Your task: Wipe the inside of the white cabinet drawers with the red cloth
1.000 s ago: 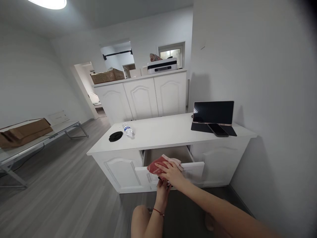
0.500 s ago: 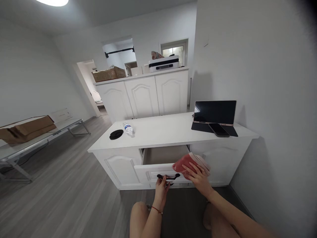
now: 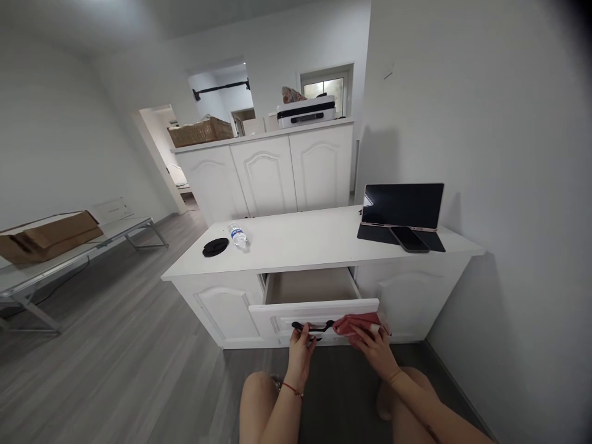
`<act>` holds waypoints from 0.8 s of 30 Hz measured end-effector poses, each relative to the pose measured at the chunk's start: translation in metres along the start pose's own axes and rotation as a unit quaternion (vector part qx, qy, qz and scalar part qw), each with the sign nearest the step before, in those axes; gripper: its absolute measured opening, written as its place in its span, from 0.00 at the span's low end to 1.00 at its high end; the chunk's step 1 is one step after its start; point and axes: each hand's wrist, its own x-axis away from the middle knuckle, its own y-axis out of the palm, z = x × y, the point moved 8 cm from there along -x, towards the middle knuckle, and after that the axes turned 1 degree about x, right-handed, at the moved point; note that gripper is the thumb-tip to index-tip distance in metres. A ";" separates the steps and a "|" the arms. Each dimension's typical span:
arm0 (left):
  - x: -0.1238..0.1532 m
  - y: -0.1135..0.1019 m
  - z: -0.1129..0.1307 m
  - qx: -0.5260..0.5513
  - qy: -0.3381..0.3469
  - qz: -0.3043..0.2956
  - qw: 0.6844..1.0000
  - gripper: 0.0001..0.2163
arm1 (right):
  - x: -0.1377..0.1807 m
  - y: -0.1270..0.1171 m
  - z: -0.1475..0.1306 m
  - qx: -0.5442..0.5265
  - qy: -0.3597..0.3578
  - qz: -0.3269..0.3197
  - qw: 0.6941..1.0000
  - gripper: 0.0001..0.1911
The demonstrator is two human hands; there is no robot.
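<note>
- Left hand sits at 6 o'clock, fingers curled around the black handle on the drawer front.
- Right hand is just right of it, at 5 o'clock, fingers closed on a red cloth pressed flat against the drawer front.
- The drawer stands pulled out under the white counter; its inside shows bare.
- On the counter: a bottle and a black disc at 10 o'clock, a tablet with a phone before it at 2 o'clock.
- A box lies on a low table at 9 o'clock.
</note>
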 end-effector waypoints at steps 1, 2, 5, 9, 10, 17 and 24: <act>0.000 0.000 0.000 0.001 0.002 -0.003 1.000 0.23 | 0.004 0.003 0.000 0.006 -0.007 -0.010 1.000 0.13; 0.000 0.000 0.001 0.003 0.005 -0.007 1.000 0.22 | 0.007 0.006 0.000 0.011 -0.016 -0.018 1.000 0.12; 0.001 0.000 0.001 0.002 0.005 -0.009 1.000 0.21 | 0.009 0.012 -0.002 0.015 -0.071 -0.033 0.997 0.13; 0.005 0.003 0.004 0.004 0.001 -0.010 1.000 0.19 | 0.002 0.019 -0.016 -0.014 -0.163 -0.044 0.986 0.16; 0.007 0.004 0.004 0.007 0.001 -0.008 1.000 0.19 | -0.001 0.023 -0.022 -0.023 -0.176 -0.051 0.983 0.16; 0.024 0.011 0.003 0.076 -0.015 0.062 0.995 0.14 | -0.021 0.079 -0.092 -0.089 -0.208 -0.199 0.954 0.18; 0.038 -0.034 0.028 0.078 0.041 0.112 0.990 0.08 | -0.043 0.109 -0.159 -0.123 -0.173 -0.218 0.953 0.17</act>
